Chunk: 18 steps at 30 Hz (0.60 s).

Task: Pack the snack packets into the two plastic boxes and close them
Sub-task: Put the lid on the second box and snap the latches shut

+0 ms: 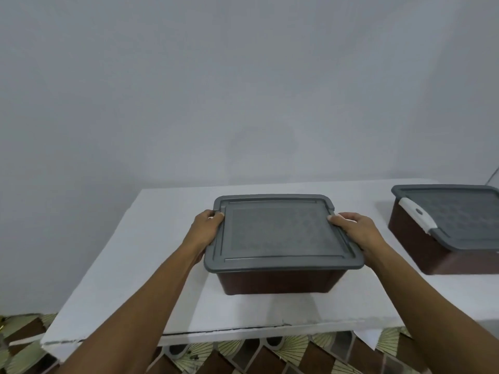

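Observation:
A brown plastic box (278, 282) with a grey lid (280, 233) sits in the middle of the white table (129, 255). My left hand (205, 230) grips the lid's left edge, thumb on top. My right hand (356, 233) grips the right edge the same way. A second brown box (421, 247) stands at the right, partly cut off by the frame, with its grey lid (464, 214) on and a white latch (415, 214) over the left edge. No snack packets are visible.
A plain grey wall stands close behind the table. The table's front edge shows a crack (221, 332). Below it lies a patterned brown and green floor (243, 357).

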Each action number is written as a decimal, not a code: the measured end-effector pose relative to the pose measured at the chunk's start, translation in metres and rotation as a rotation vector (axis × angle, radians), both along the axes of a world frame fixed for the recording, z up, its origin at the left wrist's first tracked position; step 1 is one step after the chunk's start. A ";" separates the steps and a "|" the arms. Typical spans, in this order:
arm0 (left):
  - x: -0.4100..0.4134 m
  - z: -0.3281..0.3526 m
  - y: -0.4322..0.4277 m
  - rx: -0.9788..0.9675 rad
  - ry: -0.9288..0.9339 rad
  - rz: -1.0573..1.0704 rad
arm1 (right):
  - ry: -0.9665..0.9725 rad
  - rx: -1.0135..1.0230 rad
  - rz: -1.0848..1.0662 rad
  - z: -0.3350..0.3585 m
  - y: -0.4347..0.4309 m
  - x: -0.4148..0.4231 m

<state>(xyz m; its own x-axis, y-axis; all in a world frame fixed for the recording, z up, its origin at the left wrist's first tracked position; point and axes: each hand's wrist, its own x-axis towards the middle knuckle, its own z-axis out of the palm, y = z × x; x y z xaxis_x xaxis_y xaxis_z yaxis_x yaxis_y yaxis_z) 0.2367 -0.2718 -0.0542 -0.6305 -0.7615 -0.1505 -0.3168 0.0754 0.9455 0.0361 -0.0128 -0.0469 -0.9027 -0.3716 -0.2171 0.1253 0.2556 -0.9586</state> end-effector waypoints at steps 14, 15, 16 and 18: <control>0.023 -0.011 0.003 0.266 0.122 0.025 | -0.125 -0.145 0.110 -0.004 0.027 0.012; 0.023 -0.010 0.003 0.230 0.101 0.035 | -0.111 -0.141 0.101 -0.004 0.026 0.013; 0.024 -0.008 0.003 0.197 0.085 0.043 | -0.103 -0.137 0.090 -0.005 0.025 0.014; 0.025 -0.004 0.004 0.125 0.056 0.053 | -0.093 -0.131 0.070 -0.006 0.024 0.016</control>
